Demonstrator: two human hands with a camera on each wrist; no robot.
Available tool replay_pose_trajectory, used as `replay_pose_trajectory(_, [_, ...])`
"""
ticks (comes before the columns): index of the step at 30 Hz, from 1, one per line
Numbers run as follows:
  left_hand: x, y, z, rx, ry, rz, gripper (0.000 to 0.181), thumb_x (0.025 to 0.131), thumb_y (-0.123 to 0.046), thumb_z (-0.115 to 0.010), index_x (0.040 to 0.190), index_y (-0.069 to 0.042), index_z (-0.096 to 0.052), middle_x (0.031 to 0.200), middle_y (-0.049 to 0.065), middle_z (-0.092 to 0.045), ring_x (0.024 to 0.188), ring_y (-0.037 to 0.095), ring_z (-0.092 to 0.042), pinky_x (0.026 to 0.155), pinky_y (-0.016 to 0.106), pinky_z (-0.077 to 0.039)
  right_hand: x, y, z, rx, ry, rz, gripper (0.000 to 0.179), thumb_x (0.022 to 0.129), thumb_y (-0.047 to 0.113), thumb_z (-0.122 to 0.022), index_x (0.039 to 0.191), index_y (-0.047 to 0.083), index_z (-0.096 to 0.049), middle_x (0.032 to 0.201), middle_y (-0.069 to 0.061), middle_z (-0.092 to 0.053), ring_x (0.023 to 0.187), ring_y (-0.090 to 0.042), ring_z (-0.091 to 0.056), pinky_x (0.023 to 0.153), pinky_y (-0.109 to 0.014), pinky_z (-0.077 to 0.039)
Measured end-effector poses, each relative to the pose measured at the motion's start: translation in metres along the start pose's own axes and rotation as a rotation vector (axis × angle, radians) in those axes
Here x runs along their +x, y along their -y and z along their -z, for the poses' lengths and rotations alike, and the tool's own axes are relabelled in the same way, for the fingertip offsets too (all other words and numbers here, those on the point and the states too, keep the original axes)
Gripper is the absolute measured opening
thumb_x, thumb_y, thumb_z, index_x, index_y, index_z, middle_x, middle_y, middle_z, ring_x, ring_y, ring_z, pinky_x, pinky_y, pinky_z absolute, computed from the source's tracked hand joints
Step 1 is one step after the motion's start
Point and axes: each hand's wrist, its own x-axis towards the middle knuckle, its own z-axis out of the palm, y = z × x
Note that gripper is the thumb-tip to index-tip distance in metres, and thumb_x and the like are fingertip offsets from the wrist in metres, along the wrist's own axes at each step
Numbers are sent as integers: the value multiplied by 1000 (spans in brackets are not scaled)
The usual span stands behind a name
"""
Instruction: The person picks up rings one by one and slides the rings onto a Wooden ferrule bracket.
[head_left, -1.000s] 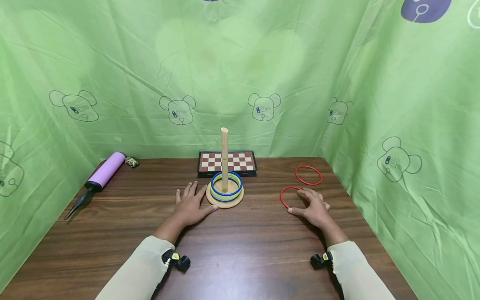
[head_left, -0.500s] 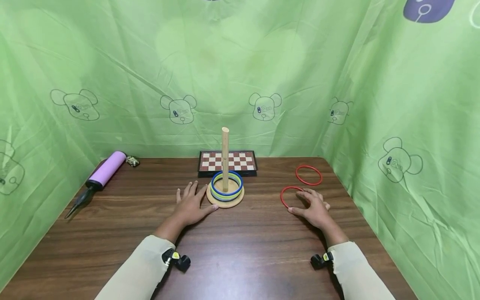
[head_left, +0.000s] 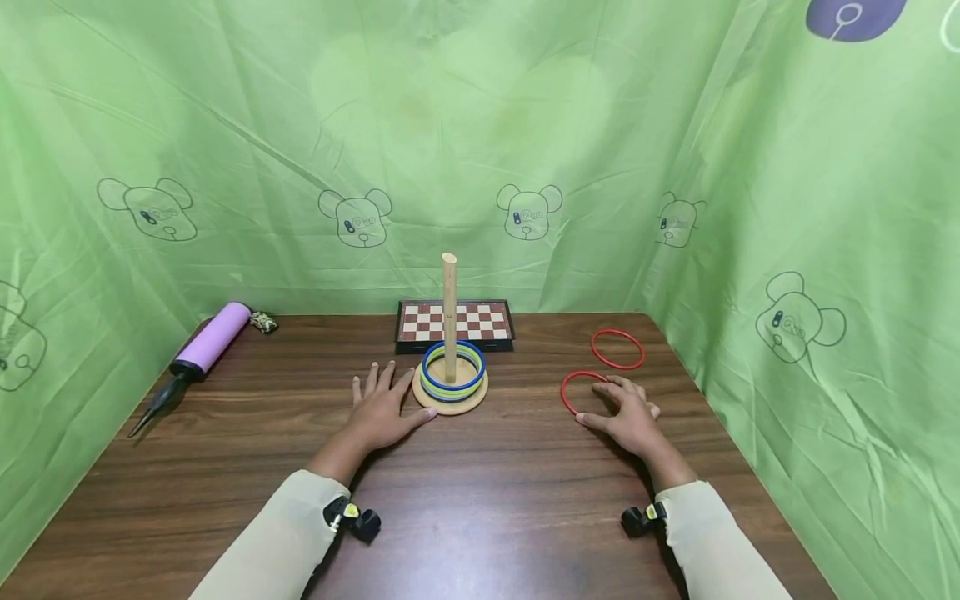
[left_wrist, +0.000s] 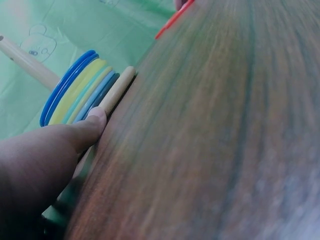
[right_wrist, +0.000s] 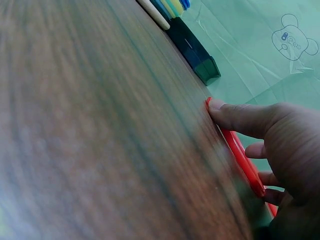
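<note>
A wooden ring-toss peg (head_left: 450,317) rises from a round base (head_left: 474,406). Stacked around its foot are several rings in blue, yellow and other shades, with a blue ring (left_wrist: 51,100) topmost in the left wrist view. My left hand (head_left: 379,417) lies beside the base, fingers spread, the thumb and forefinger touching its edge. To the right, my right hand (head_left: 630,421) grips a red ring (head_left: 563,393) lying on the table, thumb on its near side and fingers toward the far side. The right wrist view shows the thumb tip pressed on this ring (right_wrist: 242,159).
Behind the held ring lies another red ring (head_left: 642,356). A chessboard (head_left: 487,323) in a black case sits behind the peg. At the left are a purple hand pump (head_left: 216,337) and a small patterned item (head_left: 263,322). Green cloth (head_left: 450,125) encloses the wooden table (head_left: 480,500).
</note>
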Motion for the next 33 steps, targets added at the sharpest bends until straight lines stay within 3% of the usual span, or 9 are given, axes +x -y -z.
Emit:
replay_pose_trajectory(16, [-1,3,3,6,10,18,102,97,-81,-59,174,-20,-32,181,27,-17,169,55,-2,126,85,8,3,4,-2,-31,-8,40,79,89,49,-90,148,4,-65,167,-26,-44,157,-50,-31,110,-73,-15])
replay_pose_trajectory(24, [-1,4,2,15,13,10,102,97,-82,-58,174,-20,-33,181,27,-18,169,55,-4,126,86,5,9,4,-8,42,-60,84,75,85,42,-94,145,6,-68,160,-22,-53,150,-45,-38,111,-70,-18])
replay_pose_trajectory(33, [-1,3,0,7,15,5,101,97,-81,-59,174,-20,-33,181,27,-19,169,55,-4,126,86,5,19,12,-8,114,-75,110,72,87,35,-93,148,6,-66,163,-21,-48,156,-45,-30,115,-75,-15])
